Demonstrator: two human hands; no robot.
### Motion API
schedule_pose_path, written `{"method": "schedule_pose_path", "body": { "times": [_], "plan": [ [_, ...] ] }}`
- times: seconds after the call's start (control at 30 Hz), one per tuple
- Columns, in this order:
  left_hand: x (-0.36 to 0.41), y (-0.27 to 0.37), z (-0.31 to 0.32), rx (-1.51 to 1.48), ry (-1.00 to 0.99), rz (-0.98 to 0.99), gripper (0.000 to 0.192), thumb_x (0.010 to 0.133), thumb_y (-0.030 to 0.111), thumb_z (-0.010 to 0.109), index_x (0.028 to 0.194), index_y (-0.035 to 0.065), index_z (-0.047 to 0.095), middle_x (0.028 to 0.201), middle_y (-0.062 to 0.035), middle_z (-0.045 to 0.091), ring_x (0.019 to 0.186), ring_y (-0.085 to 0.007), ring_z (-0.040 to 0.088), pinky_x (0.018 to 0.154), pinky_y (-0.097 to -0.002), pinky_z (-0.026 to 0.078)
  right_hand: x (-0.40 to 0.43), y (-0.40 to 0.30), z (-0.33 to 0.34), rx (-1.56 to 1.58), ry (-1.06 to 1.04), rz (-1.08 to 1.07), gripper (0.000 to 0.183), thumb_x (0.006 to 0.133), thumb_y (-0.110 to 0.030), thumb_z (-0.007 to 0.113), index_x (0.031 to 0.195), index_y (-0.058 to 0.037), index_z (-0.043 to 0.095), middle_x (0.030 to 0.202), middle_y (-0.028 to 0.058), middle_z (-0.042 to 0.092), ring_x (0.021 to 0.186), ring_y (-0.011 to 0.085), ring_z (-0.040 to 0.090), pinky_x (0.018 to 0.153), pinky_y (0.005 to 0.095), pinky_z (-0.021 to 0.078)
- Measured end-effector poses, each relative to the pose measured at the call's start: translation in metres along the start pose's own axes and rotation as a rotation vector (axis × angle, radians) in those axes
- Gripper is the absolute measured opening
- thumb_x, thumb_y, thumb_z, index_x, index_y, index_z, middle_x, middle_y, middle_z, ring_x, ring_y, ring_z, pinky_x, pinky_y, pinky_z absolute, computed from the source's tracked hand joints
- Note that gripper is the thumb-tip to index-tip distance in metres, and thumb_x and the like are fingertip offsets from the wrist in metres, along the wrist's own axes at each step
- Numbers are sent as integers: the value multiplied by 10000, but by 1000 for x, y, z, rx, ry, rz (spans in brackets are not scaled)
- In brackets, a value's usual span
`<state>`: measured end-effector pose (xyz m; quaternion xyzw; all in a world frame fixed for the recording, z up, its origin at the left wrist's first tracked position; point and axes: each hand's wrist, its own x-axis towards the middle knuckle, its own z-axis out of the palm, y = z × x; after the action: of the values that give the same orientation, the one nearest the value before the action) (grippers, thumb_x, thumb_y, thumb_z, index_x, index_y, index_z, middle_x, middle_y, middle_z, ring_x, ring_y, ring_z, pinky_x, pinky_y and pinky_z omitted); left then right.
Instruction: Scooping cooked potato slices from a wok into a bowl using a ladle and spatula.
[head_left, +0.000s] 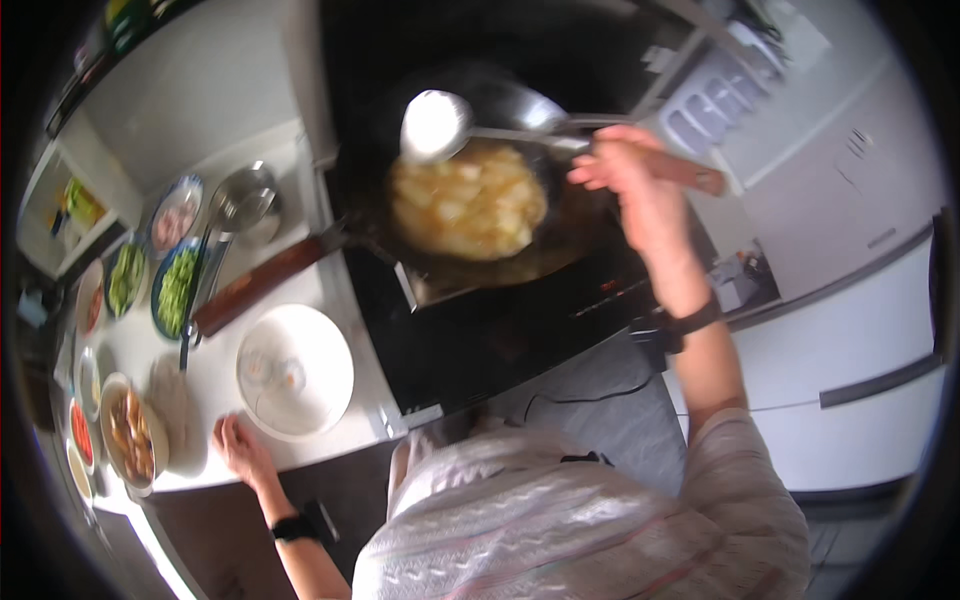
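Note:
My right hand (626, 169) holds the wooden handle of a metal ladle (436, 126), whose shiny bowl is over the far left edge of the food. Pale chunks in yellowish-brown liquid (471, 202) fill the middle of a dark wok (551, 259) on a black cooktop (442, 360). The wok's wooden handle (262, 285) points left over the counter. My left hand (241, 452) rests at the counter's front edge with its fingers curled, close to a large white bowl (295, 371); whether it holds anything cannot be told.
Left on the counter (217, 401) stand a bowl of brown food pieces (133, 435), dishes of sliced green vegetables (176, 291), a dish of pinkish food (175, 221), a dish of red pieces (81, 431) and a metal strainer or bowl (245, 197). White drawers (832, 420) are at right.

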<state>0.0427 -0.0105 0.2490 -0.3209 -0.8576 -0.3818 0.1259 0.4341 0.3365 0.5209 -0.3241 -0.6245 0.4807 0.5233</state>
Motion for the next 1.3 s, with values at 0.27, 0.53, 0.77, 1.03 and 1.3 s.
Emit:
{"method": "schedule_pose_path", "body": {
  "times": [0.27, 0.53, 0.77, 1.03, 1.3],
  "plan": [
    [-2, -6, -8, 99, -18, 102, 134, 836, 33, 493, 930, 21, 587, 984, -124, 546, 901, -305, 527, 751, -377, 431, -16, 0, -4, -105, -40, 8, 207, 857, -128, 570, 1014, -6, 512, 827, 95, 621, 695, 175, 641, 611, 225, 475],
    [3, 1, -1, 89, 4, 123, 127, 822, 10, 515, 925, 23, 589, 977, -118, 548, 884, -292, 533, 731, -364, 449, -48, -9, -17, -26, 8, 28, 188, 849, -112, 577, 994, -4, 524, 819, 104, 622, 676, 194, 641, 604, 235, 488],
    [8, 22, -11, 34, 149, 308, 86, 805, 52, 583, 748, -5, 611, 767, -143, 592, 645, -289, 567, 574, -376, 472, -67, -6, -40, -56, 180, 111, 242, 865, -166, 560, 1043, -10, 508, 807, 137, 640, 660, 220, 650, 587, 243, 498],
    [-5, -18, -8, 71, -18, 91, 137, 820, 1, 518, 934, 23, 593, 992, -128, 545, 897, -289, 534, 743, -364, 450, -65, -22, -51, -47, 257, 126, 270, 847, -173, 585, 1043, -3, 511, 815, 131, 628, 668, 192, 649, 550, 225, 483],
    [2, 12, -8, 42, -50, 69, 180, 787, -19, 509, 925, 53, 599, 998, -111, 543, 939, -302, 509, 798, -381, 419, -55, -22, -61, -299, 364, 7, 216, 821, -116, 602, 989, 1, 534, 826, 87, 617, 694, 169, 644, 614, 223, 474]
  ]
}}
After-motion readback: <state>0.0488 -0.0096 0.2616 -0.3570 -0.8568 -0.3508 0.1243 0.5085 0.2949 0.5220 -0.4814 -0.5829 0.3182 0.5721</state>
